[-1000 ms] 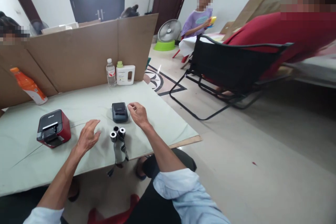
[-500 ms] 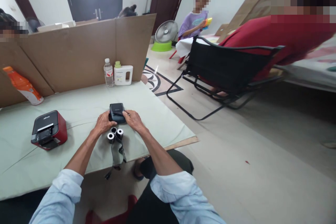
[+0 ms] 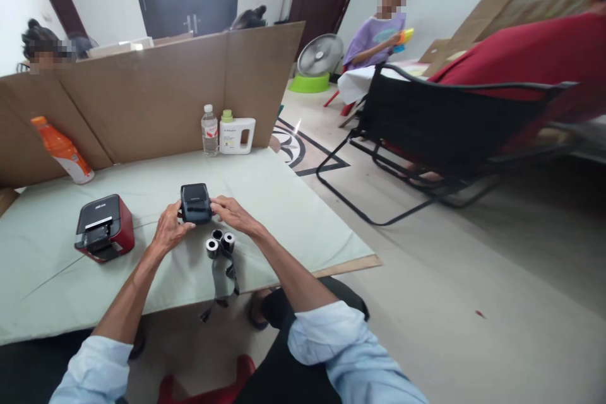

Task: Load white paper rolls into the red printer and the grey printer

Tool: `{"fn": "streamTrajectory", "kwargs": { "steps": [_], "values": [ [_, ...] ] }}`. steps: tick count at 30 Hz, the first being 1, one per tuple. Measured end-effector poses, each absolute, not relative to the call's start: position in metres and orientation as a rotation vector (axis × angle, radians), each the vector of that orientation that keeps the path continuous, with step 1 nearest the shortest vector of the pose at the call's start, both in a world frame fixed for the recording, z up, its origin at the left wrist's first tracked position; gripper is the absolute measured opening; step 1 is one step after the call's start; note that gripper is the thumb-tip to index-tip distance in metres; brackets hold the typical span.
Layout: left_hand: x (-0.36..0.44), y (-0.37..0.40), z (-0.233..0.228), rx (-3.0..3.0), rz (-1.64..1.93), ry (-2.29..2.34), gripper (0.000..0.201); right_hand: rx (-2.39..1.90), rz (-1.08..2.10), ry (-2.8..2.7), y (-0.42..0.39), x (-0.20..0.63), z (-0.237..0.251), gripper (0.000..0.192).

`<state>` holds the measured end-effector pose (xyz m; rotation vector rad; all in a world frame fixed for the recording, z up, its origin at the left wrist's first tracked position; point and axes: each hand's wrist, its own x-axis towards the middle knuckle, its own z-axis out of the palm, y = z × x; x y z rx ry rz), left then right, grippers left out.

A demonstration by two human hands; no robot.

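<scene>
small black printer [image 3: 195, 202] lifted just above table [image 3: 293, 202], gripped between both hands: left hand [image 3: 169, 230] grasping its left side, right hand [image 3: 233, 214] grasping right edge. long axis runs away from wearer. paper rolls [image 3: 219, 243] just beneath right hand. red printer [image 3: 104, 228] well left. half second earlier printer lay slightly right, hands already closing on it.
</scene>
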<state>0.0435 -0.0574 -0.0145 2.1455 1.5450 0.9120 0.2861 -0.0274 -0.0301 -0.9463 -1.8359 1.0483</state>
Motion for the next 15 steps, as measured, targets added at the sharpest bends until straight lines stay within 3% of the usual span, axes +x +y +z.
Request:
{"fn": "streamTrajectory", "kwargs": {
  "steps": [7, 15],
  "values": [
    [0.002, -0.089, -0.016, 2.081, 0.854, 1.609, 0.062, -0.753, 1.381, -1.951, -0.019, 0.259, -0.026, 0.032],
    [-0.009, -0.1, -0.032, 2.073, 0.886, 1.694, 0.069, -0.789, 1.429, -1.946, -0.027, 0.254, -0.031, 0.03]
  ]
}}
